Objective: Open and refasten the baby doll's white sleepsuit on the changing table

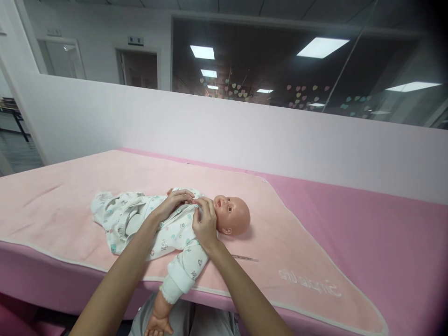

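Across a peach cloth blanket [301, 242], a bald plastic doll [235, 214] in printed white clothes [178, 229] lies crosswise beneath our left hand [174, 202] and, headward, right hand [206, 223]; whether either grip clamps, we cannot tell.

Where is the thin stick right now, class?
In the head view, the thin stick lies right of centre on the pink blanket, below the doll's head, beside the right forearm.
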The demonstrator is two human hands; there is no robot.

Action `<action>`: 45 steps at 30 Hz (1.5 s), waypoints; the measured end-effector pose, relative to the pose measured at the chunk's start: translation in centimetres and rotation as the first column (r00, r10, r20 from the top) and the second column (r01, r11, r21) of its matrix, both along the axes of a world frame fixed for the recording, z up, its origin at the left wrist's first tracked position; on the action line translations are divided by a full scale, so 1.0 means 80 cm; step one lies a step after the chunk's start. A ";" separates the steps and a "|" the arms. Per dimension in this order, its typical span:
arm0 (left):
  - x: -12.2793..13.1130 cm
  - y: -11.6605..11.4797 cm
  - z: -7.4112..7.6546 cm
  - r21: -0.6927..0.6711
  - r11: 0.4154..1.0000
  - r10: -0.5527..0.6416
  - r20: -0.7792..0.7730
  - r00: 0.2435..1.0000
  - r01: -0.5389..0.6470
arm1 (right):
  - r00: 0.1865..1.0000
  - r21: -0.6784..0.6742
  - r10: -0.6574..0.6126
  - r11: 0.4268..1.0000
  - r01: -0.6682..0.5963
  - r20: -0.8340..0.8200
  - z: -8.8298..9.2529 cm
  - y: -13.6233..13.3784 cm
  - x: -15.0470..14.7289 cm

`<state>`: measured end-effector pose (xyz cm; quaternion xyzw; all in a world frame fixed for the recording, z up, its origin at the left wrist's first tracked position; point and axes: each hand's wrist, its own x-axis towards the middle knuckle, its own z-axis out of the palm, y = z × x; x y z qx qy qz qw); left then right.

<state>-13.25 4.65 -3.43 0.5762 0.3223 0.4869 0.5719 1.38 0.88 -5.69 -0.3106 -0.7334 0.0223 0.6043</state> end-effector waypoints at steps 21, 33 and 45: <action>-0.041 -0.014 0.008 -0.058 0.988 -0.153 -0.261 0.953 0.143 | 0.935 -0.092 0.014 0.996 0.020 0.354 0.001 0.003 -0.003; -0.043 -0.010 -0.001 -0.102 0.993 -0.075 -0.210 0.975 0.055 | 0.960 -0.161 0.042 0.987 0.003 0.277 -0.003 0.004 -0.005; -0.044 -0.014 -0.001 -0.146 0.977 -0.185 -0.208 0.960 0.157 | 0.943 -0.144 0.014 0.989 0.036 0.332 -0.009 0.005 -0.006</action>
